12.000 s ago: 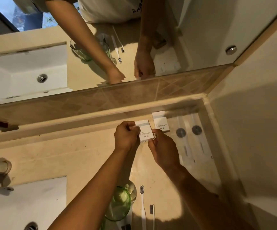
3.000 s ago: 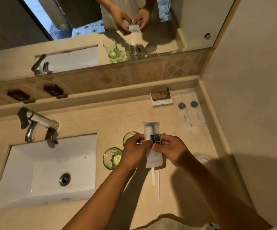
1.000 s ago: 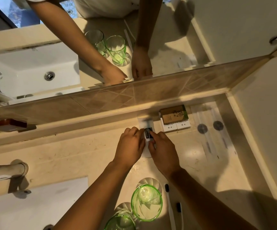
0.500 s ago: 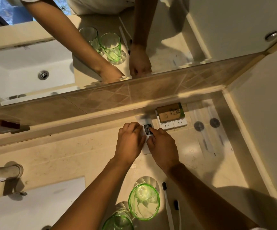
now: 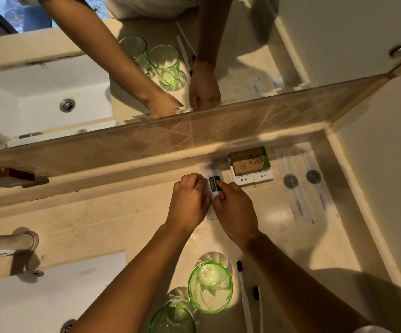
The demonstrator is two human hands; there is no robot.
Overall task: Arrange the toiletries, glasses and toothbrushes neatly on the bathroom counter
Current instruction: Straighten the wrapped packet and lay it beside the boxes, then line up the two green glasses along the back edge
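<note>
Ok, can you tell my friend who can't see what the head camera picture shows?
Two hands, left hand and right hand, press a clear sachet flat on the beige counter by the back ledge, left of a brown box on two white boxes. Nearer stand two green glasses and two toothbrushes.

- Clear plastic sachet with a black label (image 5: 214, 182): flat on the beige stone counter against the back ledge, pinched at both sides.
- Brown soap box (image 5: 250, 160): lies on two small white boxes (image 5: 253, 178), just right of the sachet.
- Two green ribbed glass tumblers (image 5: 210, 286): upright, near edge.
- Two white toothbrushes with black bristles (image 5: 244, 294): flat, beside tumblers.
</note>
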